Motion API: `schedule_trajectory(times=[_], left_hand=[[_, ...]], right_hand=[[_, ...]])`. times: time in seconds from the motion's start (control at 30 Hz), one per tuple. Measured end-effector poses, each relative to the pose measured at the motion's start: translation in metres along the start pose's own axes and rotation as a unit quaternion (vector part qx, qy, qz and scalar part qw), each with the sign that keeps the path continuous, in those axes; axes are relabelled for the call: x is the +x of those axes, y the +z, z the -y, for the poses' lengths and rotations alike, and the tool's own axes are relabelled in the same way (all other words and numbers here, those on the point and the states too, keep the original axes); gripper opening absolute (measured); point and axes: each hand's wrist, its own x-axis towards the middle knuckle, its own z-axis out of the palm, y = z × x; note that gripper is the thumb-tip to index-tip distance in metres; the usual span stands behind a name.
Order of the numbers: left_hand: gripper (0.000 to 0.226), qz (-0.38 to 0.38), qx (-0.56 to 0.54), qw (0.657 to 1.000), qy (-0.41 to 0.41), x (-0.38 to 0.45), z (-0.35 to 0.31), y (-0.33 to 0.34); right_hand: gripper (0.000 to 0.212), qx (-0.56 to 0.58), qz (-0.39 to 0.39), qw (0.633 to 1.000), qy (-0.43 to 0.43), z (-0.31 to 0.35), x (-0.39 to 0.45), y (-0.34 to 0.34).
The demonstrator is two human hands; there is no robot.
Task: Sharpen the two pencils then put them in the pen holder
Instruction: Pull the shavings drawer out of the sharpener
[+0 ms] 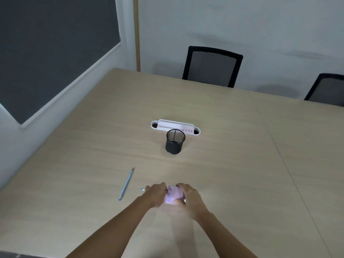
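Note:
A pale purple sharpener box (174, 196) sits on the table near me. My right hand (189, 197) grips it from the right side. My left hand (155, 193) holds a pencil against the sharpener's left side; only the pencil's blue end (143, 189) sticks out past my knuckles. A second blue pencil (126, 183) with a red tip lies loose on the table to the left, pointing away from me. The black mesh pen holder (175, 141) stands upright further back, with nothing visible inside it.
A white cable port with a pink-marked lid (175, 126) is set into the beige table (242, 164) just behind the pen holder. Two black mesh chairs (212, 67) (327, 90) stand at the far edge. A dark board hangs on the left wall.

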Motion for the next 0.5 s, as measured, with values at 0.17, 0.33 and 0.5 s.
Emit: schedule_trajectory(times=[0.17,0.33,0.5], left_hand=[[0.028,0.001,-0.03,1.0,0.001,0.001,0.009,-0.003],[0.044,-0.043,-0.032,0.998,-0.039,0.0,0.02,0.001],[0.063,-0.105,-0.034,0.984,-0.136,-0.009,0.043,-0.001]], right_hand=[[0.043,-0.028,0.001,1.0,0.002,0.001,0.003,-0.002],[0.044,-0.051,0.022,0.998,0.024,0.007,0.006,-0.007],[0.044,-0.064,0.018,0.997,0.024,0.007,0.004,-0.006]])
